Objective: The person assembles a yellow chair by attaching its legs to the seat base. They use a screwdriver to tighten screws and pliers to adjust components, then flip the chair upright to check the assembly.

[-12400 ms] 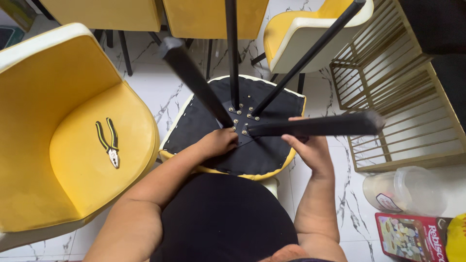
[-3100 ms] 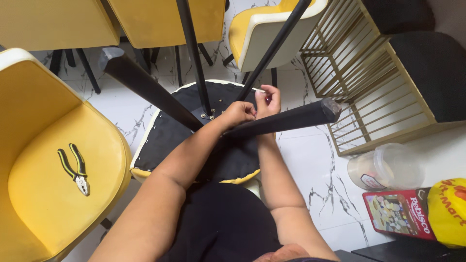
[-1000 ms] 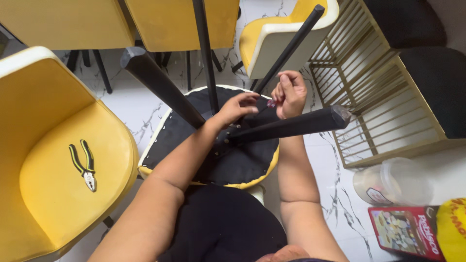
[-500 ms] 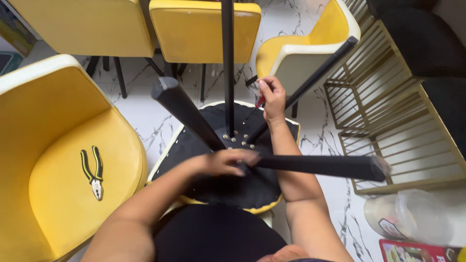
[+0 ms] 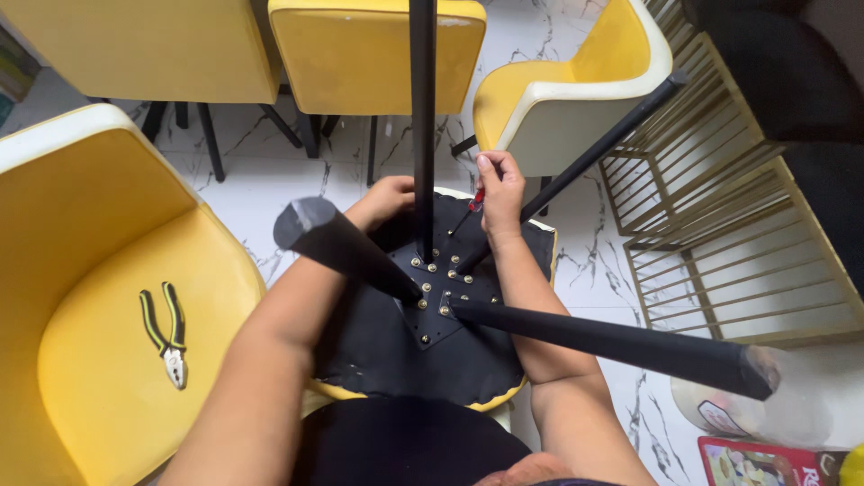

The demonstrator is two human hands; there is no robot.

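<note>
An upturned chair lies on my lap, its black underside (image 5: 405, 351) facing up with several black legs (image 5: 621, 346) rising toward me from a metal plate (image 5: 445, 292) studded with screws. My right hand (image 5: 499, 189) holds a small red-handled screwdriver (image 5: 468, 209), its tip angled down toward the plate. My left hand (image 5: 389, 198) rests on the far edge of the seat behind the upright leg (image 5: 422, 126), fingers curled over the rim.
A yellow chair (image 5: 99, 297) at my left carries yellow-and-black pliers (image 5: 165, 331). More yellow chairs (image 5: 378, 54) stand ahead on the white marble floor. A gold wire rack (image 5: 738, 225) is at right, with a clear jar (image 5: 720, 414) and a red box (image 5: 765, 461) below.
My left hand has moved from the middle of the seat to its far edge. My right hand with the screwdriver has come down closer to the plate.
</note>
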